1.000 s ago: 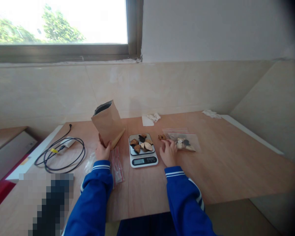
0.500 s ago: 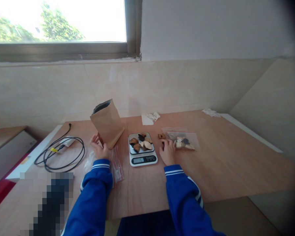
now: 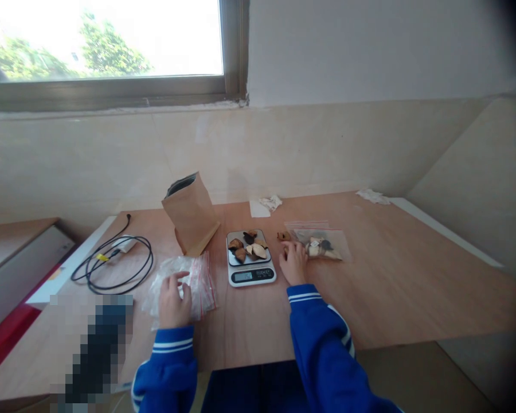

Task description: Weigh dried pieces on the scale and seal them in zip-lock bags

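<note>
My left hand (image 3: 172, 301) rests on a pile of clear zip bags with red seals (image 3: 184, 281), its fingers loosely apart and gripping nothing. A brown paper pouch (image 3: 191, 213) stands upright and open behind the pile, free of my hand. In the middle is a small digital scale (image 3: 250, 266) with several dried brown and pale pieces (image 3: 247, 246) on its pan. My right hand (image 3: 293, 262) lies right of the scale with curled fingers, touching the left edge of a filled zip bag (image 3: 319, 245). One loose dried piece (image 3: 282, 236) lies just above that hand.
A coiled black cable (image 3: 114, 263) lies at the table's left, by a white strip. Crumpled white paper (image 3: 264, 205) sits at the back by the wall, another scrap (image 3: 372, 197) at the far right. A blurred dark object (image 3: 90, 350) is at the near left. The wooden table (image 3: 391, 275) ends near me.
My left hand let go of the paper pouch and moved back toward me onto the pile of zip bags. The pouch stays standing. My right hand has barely moved.
</note>
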{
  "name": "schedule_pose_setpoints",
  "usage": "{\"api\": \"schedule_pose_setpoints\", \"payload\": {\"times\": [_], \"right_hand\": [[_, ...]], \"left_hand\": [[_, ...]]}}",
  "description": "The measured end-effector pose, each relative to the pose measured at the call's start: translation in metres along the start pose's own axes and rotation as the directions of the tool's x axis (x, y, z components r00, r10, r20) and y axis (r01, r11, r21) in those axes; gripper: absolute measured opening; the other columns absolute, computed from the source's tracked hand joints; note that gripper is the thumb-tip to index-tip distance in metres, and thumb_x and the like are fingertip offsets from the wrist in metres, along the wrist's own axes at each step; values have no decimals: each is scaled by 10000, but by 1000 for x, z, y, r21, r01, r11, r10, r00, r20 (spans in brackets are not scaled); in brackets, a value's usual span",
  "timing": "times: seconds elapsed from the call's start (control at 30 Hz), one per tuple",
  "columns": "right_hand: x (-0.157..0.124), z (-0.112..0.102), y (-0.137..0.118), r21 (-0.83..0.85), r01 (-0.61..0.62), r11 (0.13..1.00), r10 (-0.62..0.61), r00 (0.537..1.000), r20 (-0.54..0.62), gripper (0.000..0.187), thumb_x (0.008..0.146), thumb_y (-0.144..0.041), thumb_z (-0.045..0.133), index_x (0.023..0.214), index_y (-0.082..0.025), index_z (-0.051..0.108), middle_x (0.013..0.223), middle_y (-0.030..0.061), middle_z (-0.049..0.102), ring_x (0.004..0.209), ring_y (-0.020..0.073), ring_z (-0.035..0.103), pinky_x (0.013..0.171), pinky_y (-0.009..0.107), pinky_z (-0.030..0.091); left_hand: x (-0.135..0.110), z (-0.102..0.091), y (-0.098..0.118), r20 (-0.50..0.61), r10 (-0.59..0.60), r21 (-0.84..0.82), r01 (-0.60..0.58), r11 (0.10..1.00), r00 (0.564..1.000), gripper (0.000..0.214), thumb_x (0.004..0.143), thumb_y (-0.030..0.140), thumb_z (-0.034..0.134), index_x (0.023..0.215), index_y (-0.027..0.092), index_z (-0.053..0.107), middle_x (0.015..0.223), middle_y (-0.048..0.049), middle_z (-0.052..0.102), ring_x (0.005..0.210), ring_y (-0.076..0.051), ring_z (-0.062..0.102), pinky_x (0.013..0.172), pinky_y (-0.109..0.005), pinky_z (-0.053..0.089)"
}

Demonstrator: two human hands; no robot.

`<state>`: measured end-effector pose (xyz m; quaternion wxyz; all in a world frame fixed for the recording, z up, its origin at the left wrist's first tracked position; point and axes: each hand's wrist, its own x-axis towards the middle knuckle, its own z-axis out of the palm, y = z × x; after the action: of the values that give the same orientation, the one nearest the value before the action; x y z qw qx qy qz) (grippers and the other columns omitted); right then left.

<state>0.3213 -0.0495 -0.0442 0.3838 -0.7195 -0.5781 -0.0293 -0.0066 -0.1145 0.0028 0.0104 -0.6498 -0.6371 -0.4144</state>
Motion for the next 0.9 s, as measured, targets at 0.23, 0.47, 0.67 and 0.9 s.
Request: {"api": "schedule_pose_setpoints", "payload": {"times": [0.23,0.47,0.67,0.9], "right_hand": [[-2,-8,-7,51,-31,998,34,998,-58,280,772,-105,447,1015,-154,576,1061,145,513,1044,306,460,854,453,353],[-15,-36,-29,265,-12,964,58,985,-165,213,861,-170,394,983,-183,568,1068,122,531,1056,273,487,899,462,376],[-70,-70,-99,706,-66,705,-125,968,216,223,933,-359,408,1013,-223,566,921,61,635,779,184,586,708,315,483],[-82,-90,-148,868,-247,431,-140,932,335,256,915,-422,471,939,-201,598,896,44,675,834,179,640,742,286,509]], "left_hand": [[-21,4,-19,206,-9,74,-7,997,978,284,811,377,489,941,193,661,909,-99,637,835,-272,606,792,-457,487],[-15,-12,5,189,-40,-41,48,998,981,203,816,311,487,825,211,663,752,-37,630,666,-190,614,640,-352,518],[-31,-21,75,-108,91,-196,-111,974,990,192,835,283,562,1005,217,623,819,-29,643,603,-133,582,522,-279,484],[-45,-16,124,-13,258,-484,-232,844,966,464,889,197,471,1348,254,425,1036,-121,641,918,-213,634,758,-382,556]]}}
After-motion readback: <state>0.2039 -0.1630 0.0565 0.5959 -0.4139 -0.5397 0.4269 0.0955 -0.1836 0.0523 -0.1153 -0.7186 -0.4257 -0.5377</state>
